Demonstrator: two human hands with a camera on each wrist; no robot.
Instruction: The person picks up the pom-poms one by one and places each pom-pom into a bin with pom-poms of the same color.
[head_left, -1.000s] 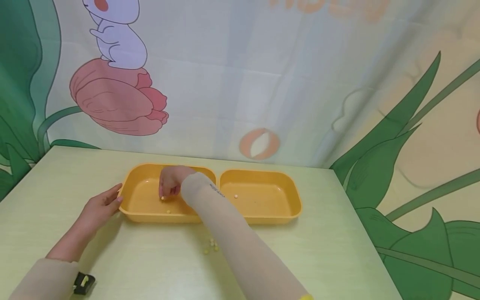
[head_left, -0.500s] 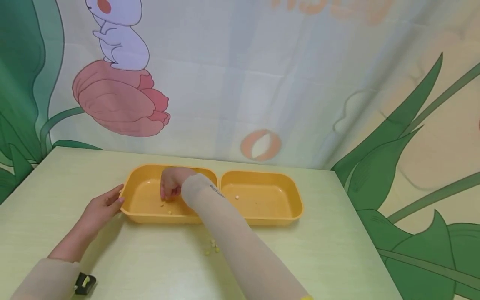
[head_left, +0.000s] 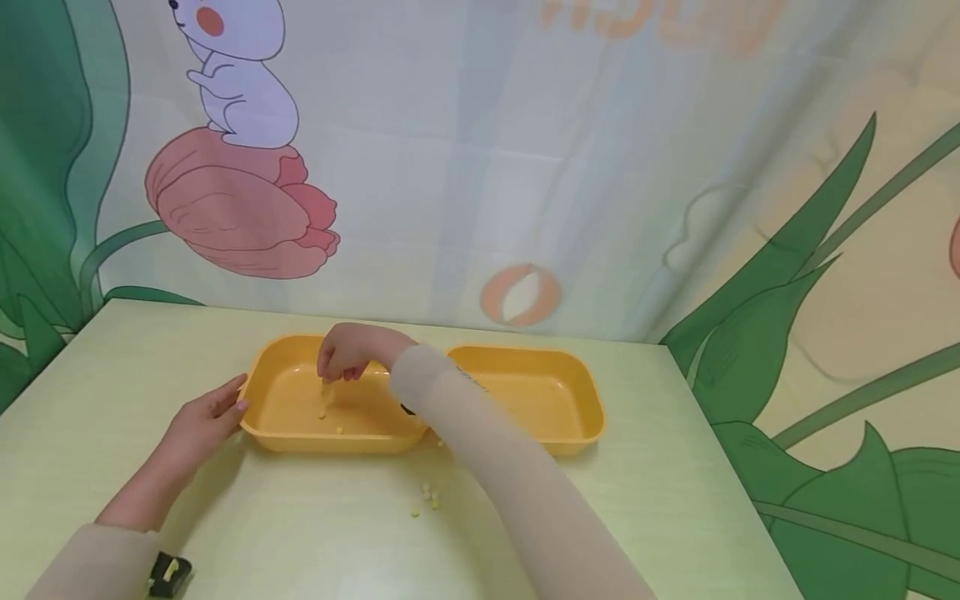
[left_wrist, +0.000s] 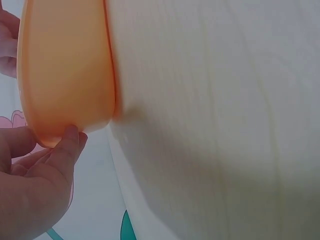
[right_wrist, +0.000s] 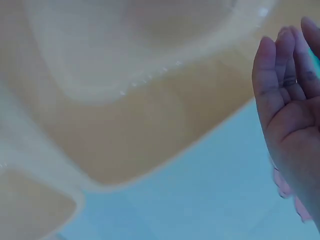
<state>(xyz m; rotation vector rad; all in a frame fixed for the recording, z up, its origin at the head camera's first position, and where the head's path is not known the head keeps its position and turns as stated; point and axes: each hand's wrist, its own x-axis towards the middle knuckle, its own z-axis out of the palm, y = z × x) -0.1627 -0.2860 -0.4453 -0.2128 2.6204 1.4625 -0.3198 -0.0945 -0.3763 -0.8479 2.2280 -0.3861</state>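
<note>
Two yellow trays stand side by side on the table. At the left tray [head_left: 277, 442], my left hand [head_left: 201, 429] pinches the left end of the rim; the left wrist view shows the thumb [left_wrist: 20, 141] at the rim and fingertips against the outer wall. My right hand [head_left: 352, 350] hovers over the left tray, fingers pointing down. In the right wrist view its fingers [right_wrist: 272, 82] are loosely bent, thumb apart, with nothing visible between them. A yellowish blur shows below the fingertips. Small pale-yellow pellets [head_left: 322, 416] lie in this tray; their kind is too small to tell.
The right tray [head_left: 562, 442] is partly hidden by my right sleeve [head_left: 510, 450]. Several pale pellets [head_left: 431, 497] lie on the table in front of the trays. A small black object [head_left: 171, 575] sits beside the left sleeve. A printed curtain [head_left: 405, 167] hangs behind the table.
My right hand has risen from the floor of the left tray, and its forearm has shifted right, covering more of the right tray. The left hand stays at the rim.
</note>
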